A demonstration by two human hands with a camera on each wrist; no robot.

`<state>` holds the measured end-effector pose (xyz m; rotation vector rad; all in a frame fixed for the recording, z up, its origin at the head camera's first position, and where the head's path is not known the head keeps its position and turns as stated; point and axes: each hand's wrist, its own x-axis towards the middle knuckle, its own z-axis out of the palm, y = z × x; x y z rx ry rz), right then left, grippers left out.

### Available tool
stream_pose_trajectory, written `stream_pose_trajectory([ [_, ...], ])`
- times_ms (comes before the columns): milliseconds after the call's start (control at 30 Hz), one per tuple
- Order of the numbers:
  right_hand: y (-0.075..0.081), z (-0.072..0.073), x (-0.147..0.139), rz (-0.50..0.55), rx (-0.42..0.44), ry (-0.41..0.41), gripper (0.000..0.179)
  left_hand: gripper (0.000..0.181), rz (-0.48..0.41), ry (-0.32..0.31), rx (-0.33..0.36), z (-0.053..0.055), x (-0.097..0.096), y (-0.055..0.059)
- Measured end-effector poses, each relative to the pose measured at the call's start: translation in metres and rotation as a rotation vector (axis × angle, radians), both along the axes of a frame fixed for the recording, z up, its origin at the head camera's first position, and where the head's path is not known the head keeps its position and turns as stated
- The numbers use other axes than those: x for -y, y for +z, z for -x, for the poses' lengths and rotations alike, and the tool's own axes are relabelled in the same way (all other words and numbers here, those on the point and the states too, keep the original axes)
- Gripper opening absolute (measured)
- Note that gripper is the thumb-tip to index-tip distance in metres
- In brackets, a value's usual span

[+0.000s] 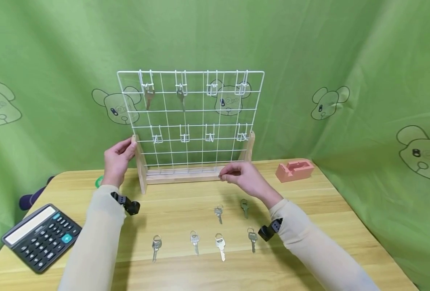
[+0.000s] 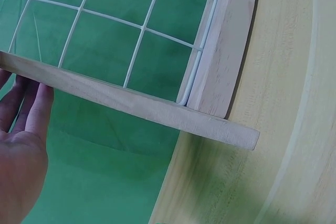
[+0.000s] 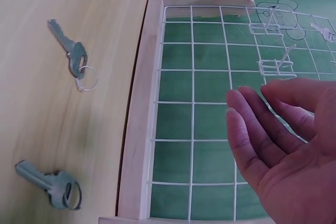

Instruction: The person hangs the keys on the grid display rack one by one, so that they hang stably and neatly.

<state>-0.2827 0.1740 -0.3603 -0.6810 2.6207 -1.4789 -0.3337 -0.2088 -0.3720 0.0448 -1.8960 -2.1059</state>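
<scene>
A white wire grid rack (image 1: 202, 110) stands upright in a wooden frame, with small white hooks in two rows. One key (image 1: 148, 97) hangs at its upper left, and another key (image 1: 180, 97) is on the hook beside it. My left hand (image 1: 118, 159) grips the left wooden post (image 2: 131, 103) near its top, fingers behind the wood. My right hand (image 1: 245, 178) hovers before the base bar (image 1: 182, 177), fingers loosely bent; the right wrist view shows no key in it. Below it lie a silver key (image 1: 219, 212) and a darker key (image 1: 244, 206).
Nearer the front lie more ringed keys: one key (image 1: 156, 244) at left, others (image 1: 194, 239) (image 1: 220, 243) toward the middle, and one (image 1: 252, 238) at right. A calculator (image 1: 42, 238) sits at left, a pink tape dispenser (image 1: 294, 169) at back right. Green curtain (image 1: 291, 48) surrounds the table.
</scene>
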Motion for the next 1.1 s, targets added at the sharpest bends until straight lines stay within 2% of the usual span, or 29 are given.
stream_pose_trajectory([
  [300, -0.014, -0.001, -0.005, -0.072, 0.023, 0.06, 0.015, 0.048, -0.01, 0.002, 0.03, 0.0, 0.0, 0.0],
  [500, -0.024, -0.005, -0.006, -0.14, 0.039, 0.077, 0.017, 0.048, -0.007, -0.003, 0.025, -0.001, 0.001, 0.001],
  [833, -0.043, -0.003, -0.006, -0.259, 0.005, 0.137, 0.019, 0.048, -0.004, -0.001, 0.022, -0.002, 0.0, 0.002],
  [1100, -0.054, -0.002, -0.004, -0.278, 0.04, 0.176, 0.018, 0.047, -0.011, -0.001, 0.018, -0.001, -0.001, 0.001],
])
